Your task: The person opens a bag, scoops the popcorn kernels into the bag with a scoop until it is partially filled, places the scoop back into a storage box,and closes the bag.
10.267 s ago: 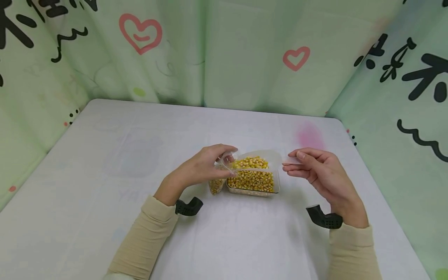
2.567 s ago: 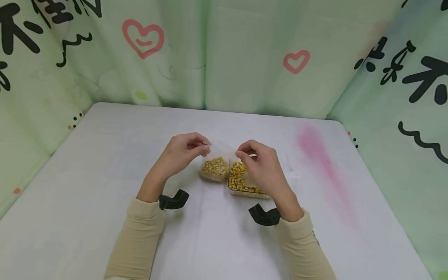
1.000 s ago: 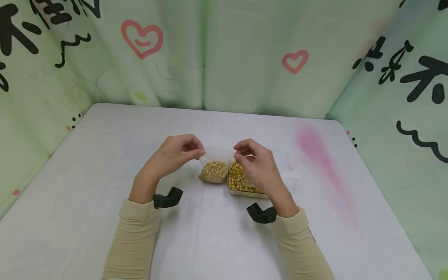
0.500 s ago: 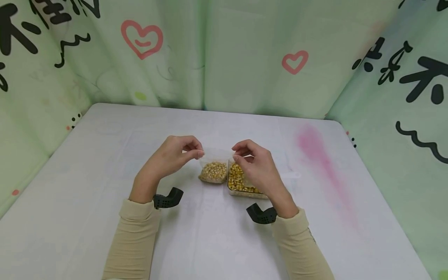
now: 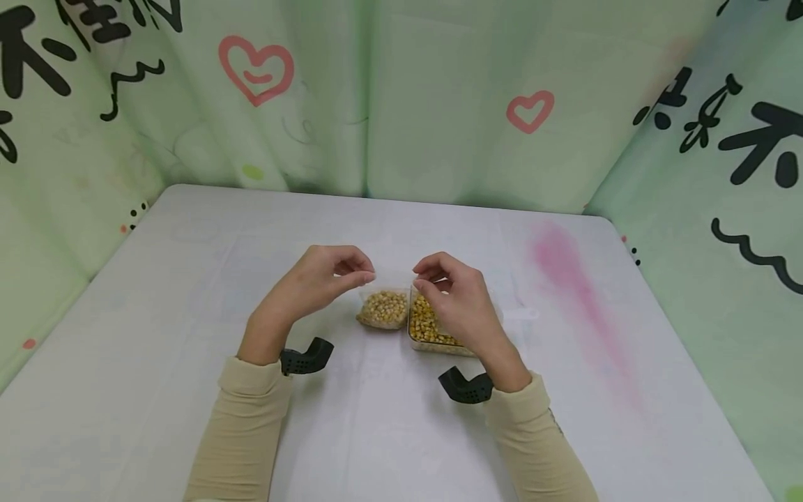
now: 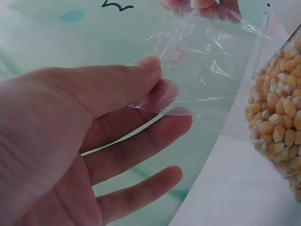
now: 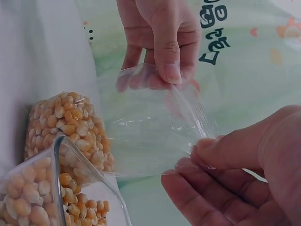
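Observation:
A clear plastic bag (image 5: 384, 309) partly filled with yellow corn kernels stands on the white tabletop. My left hand (image 5: 316, 282) pinches the left corner of its upper edge between thumb and index finger. At the opposite corner, the thumb and fingers of my right hand (image 5: 461, 296) pinch the film. The slack upper film (image 7: 146, 122) stretches between both hands, with the kernels lying below. Right beside the bag is a clear rectangular container (image 5: 442, 348) of corn kernels, partly covered from view by my right hand.
A pale, see-through handle (image 5: 523, 314) sticks out to the right of the container; its other end is hidden behind my right hand. A pink stain (image 5: 558, 258) marks the tablecloth. Green printed curtains (image 5: 439, 104) hang around the table's back and sides.
Ten seconds ago my right hand held the see-through handle of a scoop; now it pinches the bag. Over the last half second my hands have drawn slightly closer together.

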A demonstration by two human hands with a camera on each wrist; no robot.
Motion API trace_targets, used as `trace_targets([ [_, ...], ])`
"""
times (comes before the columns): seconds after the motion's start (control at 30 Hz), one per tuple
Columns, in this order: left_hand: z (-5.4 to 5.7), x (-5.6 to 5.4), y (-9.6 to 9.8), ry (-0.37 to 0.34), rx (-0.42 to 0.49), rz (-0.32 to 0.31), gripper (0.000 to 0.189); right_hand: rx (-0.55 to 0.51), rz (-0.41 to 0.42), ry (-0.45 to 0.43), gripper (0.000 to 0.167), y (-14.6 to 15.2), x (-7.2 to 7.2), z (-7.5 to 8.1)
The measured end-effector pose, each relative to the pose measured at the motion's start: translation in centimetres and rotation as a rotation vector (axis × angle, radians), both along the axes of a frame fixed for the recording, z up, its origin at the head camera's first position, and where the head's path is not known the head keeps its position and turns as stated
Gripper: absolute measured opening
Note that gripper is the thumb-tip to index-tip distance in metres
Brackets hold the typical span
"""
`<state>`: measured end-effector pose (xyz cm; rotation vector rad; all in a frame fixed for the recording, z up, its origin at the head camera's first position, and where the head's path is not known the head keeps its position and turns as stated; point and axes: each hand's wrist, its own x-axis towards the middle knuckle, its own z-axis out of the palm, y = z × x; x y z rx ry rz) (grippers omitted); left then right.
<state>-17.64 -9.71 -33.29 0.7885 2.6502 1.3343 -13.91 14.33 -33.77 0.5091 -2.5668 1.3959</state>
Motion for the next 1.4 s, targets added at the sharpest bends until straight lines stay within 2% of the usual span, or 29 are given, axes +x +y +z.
trace_targets([
  [0.2,-0.1,0.0,0.2,0.028,-0.017,-0.022,0.006,-0.006,0.017,-0.007,0.013,-0.1,0.0,-0.1],
  [0.37,0.0,0.0,0.2,0.05,-0.017,-0.048,0.006,0.002,0.028,0.019,0.012,-0.4,0.0,-0.1],
  [0.6,-0.2,-0.1,0.4,0.045,-0.015,-0.032,0.005,-0.002,0.004,0.045,0.009,-0.5,0.1,-0.2],
  [0.97,-0.2,-0.1,0.7,0.085,-0.029,-0.054,0.005,0.004,0.037,0.018,0.011,-0.9,0.1,-0.2],
  [1.4,-0.5,0.0,1.2,0.068,-0.025,-0.093,0.006,0.01,0.033,0.058,0.009,-1.1,0.2,-0.4],
])
